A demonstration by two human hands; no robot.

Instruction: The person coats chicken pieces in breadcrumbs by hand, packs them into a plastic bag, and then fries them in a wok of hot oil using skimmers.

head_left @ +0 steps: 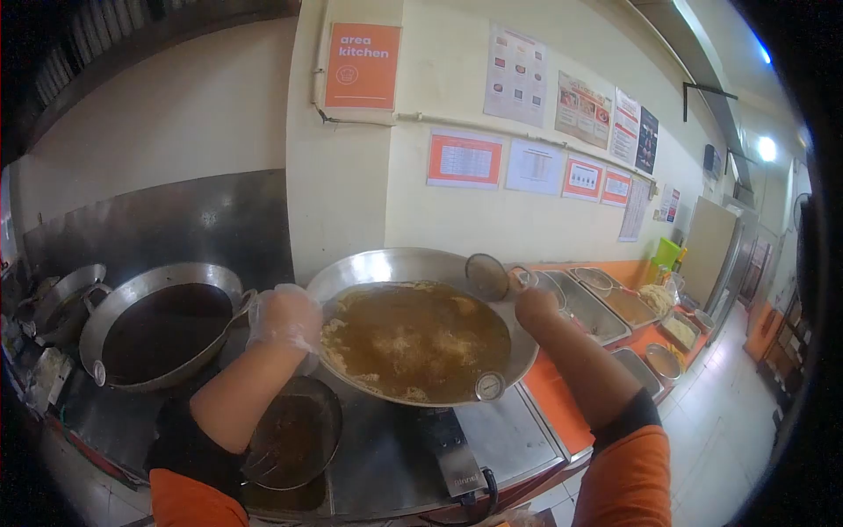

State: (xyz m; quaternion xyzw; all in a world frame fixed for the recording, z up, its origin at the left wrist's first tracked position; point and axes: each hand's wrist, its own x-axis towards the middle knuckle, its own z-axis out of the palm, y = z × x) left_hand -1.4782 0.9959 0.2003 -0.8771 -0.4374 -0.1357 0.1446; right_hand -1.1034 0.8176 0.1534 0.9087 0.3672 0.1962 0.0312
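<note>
A wide metal wok (pixel 395 262) holds brown, bubbling oil (pixel 413 325) with pale bits of batter floating in it. My left hand (pixel 285 318), in a clear plastic glove, is at the wok's left rim; its fingers are turned away, and I cannot see whether it grips anything. Closed at the right rim, my right hand (pixel 536 303) holds a small round mesh strainer (pixel 487 277) above the oil's far right side. A dial thermometer (pixel 490 386) sits at the near right rim.
Another wok (pixel 167 279) of dark oil stands left, with a smaller pan (pixel 70 288) beyond. A large strainer (pixel 327 439) with dark crumbs lies near my left forearm. Metal trays (pixel 606 334) and bowls (pixel 665 362) line the orange counter right. A black burner part (pixel 457 465) juts out in front.
</note>
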